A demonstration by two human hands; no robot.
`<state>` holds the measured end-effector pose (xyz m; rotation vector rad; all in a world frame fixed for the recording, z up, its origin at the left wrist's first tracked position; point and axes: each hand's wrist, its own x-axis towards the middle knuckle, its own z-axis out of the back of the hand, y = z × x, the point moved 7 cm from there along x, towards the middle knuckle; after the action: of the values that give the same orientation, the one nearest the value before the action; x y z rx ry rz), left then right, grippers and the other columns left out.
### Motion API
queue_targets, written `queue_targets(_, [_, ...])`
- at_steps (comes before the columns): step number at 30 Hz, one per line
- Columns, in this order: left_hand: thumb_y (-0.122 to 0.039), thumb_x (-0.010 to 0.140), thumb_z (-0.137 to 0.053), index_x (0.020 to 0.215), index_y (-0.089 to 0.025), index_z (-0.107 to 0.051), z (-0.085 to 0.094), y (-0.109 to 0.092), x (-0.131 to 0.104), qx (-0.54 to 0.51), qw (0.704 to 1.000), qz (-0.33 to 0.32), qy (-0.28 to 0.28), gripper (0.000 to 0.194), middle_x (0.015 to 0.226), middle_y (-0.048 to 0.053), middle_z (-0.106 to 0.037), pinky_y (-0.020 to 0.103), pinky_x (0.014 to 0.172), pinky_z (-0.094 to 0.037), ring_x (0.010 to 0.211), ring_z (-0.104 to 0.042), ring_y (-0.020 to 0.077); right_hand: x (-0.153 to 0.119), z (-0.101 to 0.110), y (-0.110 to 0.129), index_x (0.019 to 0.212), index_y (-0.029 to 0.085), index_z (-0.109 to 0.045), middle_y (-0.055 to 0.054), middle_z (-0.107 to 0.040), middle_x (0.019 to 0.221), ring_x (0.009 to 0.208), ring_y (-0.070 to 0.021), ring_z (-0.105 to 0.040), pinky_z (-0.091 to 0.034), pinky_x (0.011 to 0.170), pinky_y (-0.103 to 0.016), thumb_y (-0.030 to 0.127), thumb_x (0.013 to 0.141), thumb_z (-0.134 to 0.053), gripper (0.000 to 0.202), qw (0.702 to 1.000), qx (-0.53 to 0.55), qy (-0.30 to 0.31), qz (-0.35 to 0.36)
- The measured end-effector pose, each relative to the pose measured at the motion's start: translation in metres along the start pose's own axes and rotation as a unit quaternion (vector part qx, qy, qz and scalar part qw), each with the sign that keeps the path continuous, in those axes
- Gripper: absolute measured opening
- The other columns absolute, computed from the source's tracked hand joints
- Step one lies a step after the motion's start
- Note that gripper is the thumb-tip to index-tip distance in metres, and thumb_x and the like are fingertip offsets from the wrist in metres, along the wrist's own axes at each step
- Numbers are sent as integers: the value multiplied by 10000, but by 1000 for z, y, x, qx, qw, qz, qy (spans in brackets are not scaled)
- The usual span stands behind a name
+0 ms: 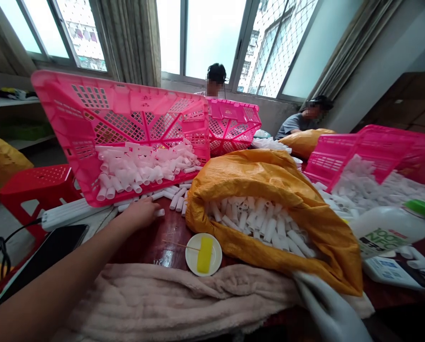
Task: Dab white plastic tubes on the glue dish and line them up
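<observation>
My bare left hand [143,214] reaches to the table's left side, its fingers curled at a short white plastic tube [159,213] beside other loose tubes. My right hand [328,306], in a white glove, is at the lower right, by the front edge of the orange woven sack [248,166]. Its fingers are blurred, and I cannot tell whether it holds anything. Many white tubes [269,223] fill the sack's open mouth. Between my hands lies a small white round lid or dish [194,261] with a yellow block [206,254] and a thin stick [178,244] on it.
A tilted pink basket [123,99] with tubes stands behind my left hand. A pink towel [162,299] covers the front edge. A phone [52,256] and a power strip [68,213] lie left; a green-capped bottle [391,230] is right. Two people sit beyond.
</observation>
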<state>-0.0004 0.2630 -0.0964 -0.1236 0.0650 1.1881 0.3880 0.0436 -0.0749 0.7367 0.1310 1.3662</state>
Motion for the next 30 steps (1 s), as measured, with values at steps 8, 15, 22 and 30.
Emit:
queue_targets(8, [-243,764,-441,776,-181,-490,-8,-82,-56,-128,988,-39,-75,80,819,39,-588,260,655,-373,755,-541,170,134,-112,100,679,128,-648,-154,-640,765,733,-280,-616,-450,653,-350,385,747,-530,291,946,-226,215,85])
queue_targets(15, [-321,807,-438,783,-185,-497,-41,-90,-52,-134,987,-82,-41,151,811,45,-600,269,661,-385,773,-559,185,73,-109,122,1139,193,-479,-70,-598,1074,980,-172,-565,-453,866,-307,224,864,-394,290,958,37,164,234])
queue_targets(22, [-310,828,-405,795,-176,-496,-47,-91,-52,-113,989,-81,-51,166,800,66,-614,270,628,-388,748,-578,196,48,-147,118,1099,212,-522,-85,-596,1026,953,-213,-554,-463,859,-405,120,875,-358,292,940,-27,155,304])
queue_targets(30, [-286,811,-420,794,-176,-502,-46,-91,-54,-112,989,-79,-50,138,800,62,-622,266,623,-385,748,-584,191,36,-134,127,1112,153,-517,-107,-562,1078,966,-208,-510,-451,864,-389,82,854,-411,287,910,-65,195,361])
